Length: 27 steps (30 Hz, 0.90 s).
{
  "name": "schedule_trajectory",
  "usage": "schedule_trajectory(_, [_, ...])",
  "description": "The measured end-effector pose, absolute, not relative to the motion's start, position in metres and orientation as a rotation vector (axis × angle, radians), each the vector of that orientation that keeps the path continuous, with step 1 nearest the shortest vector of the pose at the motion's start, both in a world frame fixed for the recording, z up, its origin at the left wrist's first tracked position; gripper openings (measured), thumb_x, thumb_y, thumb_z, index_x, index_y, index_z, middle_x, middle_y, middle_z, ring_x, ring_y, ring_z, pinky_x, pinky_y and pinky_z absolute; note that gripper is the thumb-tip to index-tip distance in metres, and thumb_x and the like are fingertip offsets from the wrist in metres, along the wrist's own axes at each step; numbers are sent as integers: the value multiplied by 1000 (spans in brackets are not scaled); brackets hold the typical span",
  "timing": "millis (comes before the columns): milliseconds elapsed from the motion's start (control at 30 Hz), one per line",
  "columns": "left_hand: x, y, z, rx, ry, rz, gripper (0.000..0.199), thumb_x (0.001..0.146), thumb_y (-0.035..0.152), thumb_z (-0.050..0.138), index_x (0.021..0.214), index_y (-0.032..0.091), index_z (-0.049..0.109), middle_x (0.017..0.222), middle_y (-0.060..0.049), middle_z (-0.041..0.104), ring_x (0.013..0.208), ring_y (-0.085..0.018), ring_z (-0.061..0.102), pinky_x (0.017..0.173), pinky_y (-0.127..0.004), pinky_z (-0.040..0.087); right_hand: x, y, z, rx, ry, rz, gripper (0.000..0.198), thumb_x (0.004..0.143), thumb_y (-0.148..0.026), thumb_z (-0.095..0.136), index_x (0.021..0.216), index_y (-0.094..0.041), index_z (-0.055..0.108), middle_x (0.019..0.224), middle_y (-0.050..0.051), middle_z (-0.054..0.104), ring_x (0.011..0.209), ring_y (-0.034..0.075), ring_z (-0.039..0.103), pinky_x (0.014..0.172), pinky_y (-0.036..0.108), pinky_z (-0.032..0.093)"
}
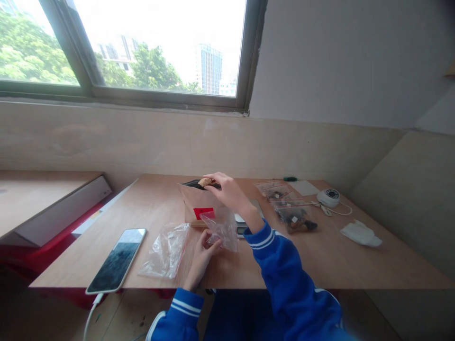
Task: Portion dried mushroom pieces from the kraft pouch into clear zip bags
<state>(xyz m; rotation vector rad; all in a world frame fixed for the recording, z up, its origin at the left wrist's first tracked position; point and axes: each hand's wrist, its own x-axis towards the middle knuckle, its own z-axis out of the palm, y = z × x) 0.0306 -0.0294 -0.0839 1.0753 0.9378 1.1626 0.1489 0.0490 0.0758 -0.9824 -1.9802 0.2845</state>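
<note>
Pinching a small, lumpy tan piece between thumb and fingers, the right hand hung at the dark mouth of a brown paper bag with a red rectangular label on its front. The bag stood upright near the middle of a pale wooden table, and the tan piece was at its top edge. In front of it, the left hand had its fingers curled on a small clear plastic bag, which overlapped the paper bag's lower front; how firmly it gripped, I could not tell.

Just left of that hand lay a larger, crinkled clear plastic bag, and beyond it a black-screened smartphone with a white cable plugged in. To the right were clear zip bags holding dark items, a white dome-shaped camera and a crumpled white wrapper-like thing.
</note>
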Motion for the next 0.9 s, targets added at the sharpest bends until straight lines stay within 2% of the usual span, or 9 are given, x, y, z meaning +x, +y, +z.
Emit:
schedule_trajectory(133, [30, -29, -83, 1089, 934, 1165, 30, 71, 38, 71, 91, 21, 56, 96, -3, 65, 94, -21, 62, 79, -32, 52, 154, 53, 75, -981, -2016, 307, 31, 86, -23, 60, 116, -18, 63, 118, 9, 64, 114, 22, 57, 101, 38, 42])
schedule_trajectory(233, [31, -30, -82, 1086, 937, 1170, 30, 71, 39, 71, 89, 20, 56, 93, -2, 65, 90, -21, 63, 77, -31, 52, 157, 53, 77, -959, -1971, 384, 45, 84, -28, 63, 128, -19, 55, 122, 9, 63, 113, 21, 57, 100, 38, 43])
schedule_trajectory(300, [31, -30, -81, 1097, 953, 1177, 29, 70, 39, 71, 86, 20, 56, 89, -2, 65, 87, -20, 63, 76, -30, 52, 161, 48, 77, -941, -1897, 376, 47, 84, -29, 62, 129, -21, 53, 125, 7, 61, 113, 21, 57, 100, 37, 43])
schedule_trajectory(433, [30, -29, -83, 1128, 962, 1186, 29, 71, 40, 70, 85, 20, 56, 86, -1, 64, 84, -18, 62, 74, -29, 51, 173, 22, 61, -981, -1581, 263, 28, 92, -30, 48, 115, -21, 60, 115, 6, 64, 102, 18, 59, 94, 35, 45])
schedule_trajectory(533, [31, -28, -86, 1149, 971, 1186, 30, 71, 40, 71, 86, 20, 55, 86, 0, 64, 83, -18, 62, 74, -28, 51, 183, 4, 24, -1141, -1323, 273, 28, 94, -38, 42, 104, -19, 60, 104, 8, 64, 95, 19, 59, 87, 34, 46])
schedule_trajectory(600, [31, -28, -85, 1162, 989, 1190, 31, 69, 41, 71, 86, 20, 56, 86, -1, 65, 81, -18, 62, 74, -29, 51, 188, -1, -5, -1269, -1262, 363, 33, 87, -46, 53, 105, -19, 57, 105, 10, 63, 97, 21, 58, 87, 36, 45])
schedule_trajectory(667, [31, -29, -83, 1180, 1006, 1196, 32, 69, 41, 72, 88, 20, 57, 87, -1, 65, 79, -17, 63, 74, -28, 51, 191, 0, -30, -1349, -1278, 586, 43, 77, -51, 64, 103, -18, 58, 104, 10, 64, 96, 23, 59, 86, 38, 46])
schedule_trajectory(767, [28, -32, -78, 1220, 1015, 1197, 28, 69, 39, 72, 84, 19, 59, 82, 0, 65, 73, -16, 62, 72, -27, 50, 197, 4, -46, -1277, -1293, 948, 43, 73, -58, 64, 85, -17, 62, 84, 8, 68, 80, 22, 62, 74, 35, 49])
schedule_trajectory(900, [17, -41, -77, 1202, 1007, 1243, 25, 67, 36, 74, 77, 18, 60, 75, 0, 64, 73, -16, 62, 70, -28, 51, 204, 2, -40, -1210, -1056, 845, 44, 74, -61, 61, 76, -17, 60, 68, 5, 64, 59, 17, 57, 55, 28, 46])
